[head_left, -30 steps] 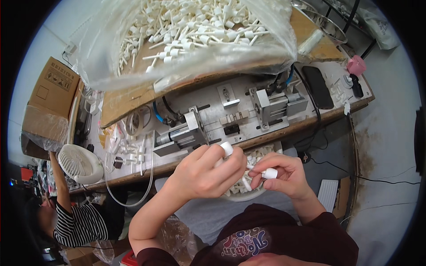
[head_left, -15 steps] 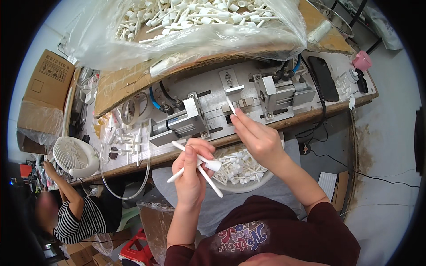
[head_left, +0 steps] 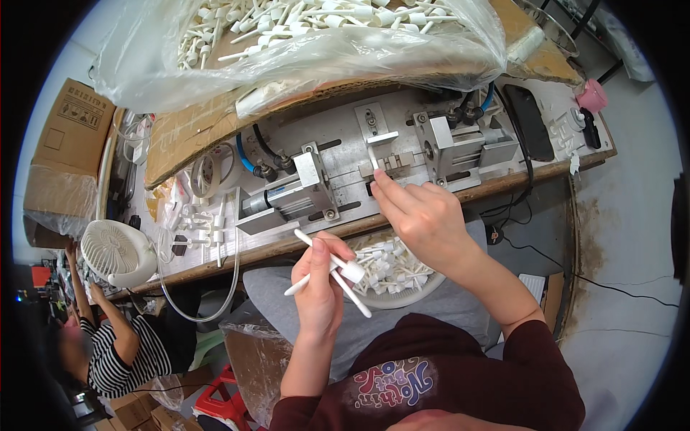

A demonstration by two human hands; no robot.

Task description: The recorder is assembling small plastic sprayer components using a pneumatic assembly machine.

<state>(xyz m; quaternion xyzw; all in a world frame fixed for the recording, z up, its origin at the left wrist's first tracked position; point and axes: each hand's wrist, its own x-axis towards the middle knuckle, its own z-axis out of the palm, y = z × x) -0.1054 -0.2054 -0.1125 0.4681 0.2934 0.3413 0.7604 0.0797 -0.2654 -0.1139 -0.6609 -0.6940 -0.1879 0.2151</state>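
My left hand (head_left: 314, 298) is closed around a few white plastic capped sticks (head_left: 351, 271), which cross one another and poke out on both sides of the fingers. One white cap faces right. At the metal clamping fixture (head_left: 392, 167), my right hand (head_left: 430, 224) has its fingertips pressed on another white stick (head_left: 372, 155). That stick points away from me, and its near end is hidden by the fingers. Two metal cylinder units flank the spot, a left one (head_left: 291, 192) and a right one (head_left: 456, 147). Below my hands, a round white basket (head_left: 424, 293) holds many similar pieces.
Over the bench's back, a cardboard sheet (head_left: 183, 144) and clear plastic bag (head_left: 302, 68) bear a heap of capped sticks. A black phone (head_left: 530, 123) lies right; a white fan (head_left: 115, 251) stands left. Another person in a striped shirt (head_left: 129, 363) works at far left.
My right fingertips have moved slightly with the stick, which now lies more upright in the picture at the fixture. My left hand, still holding its sticks, has shifted slightly right.
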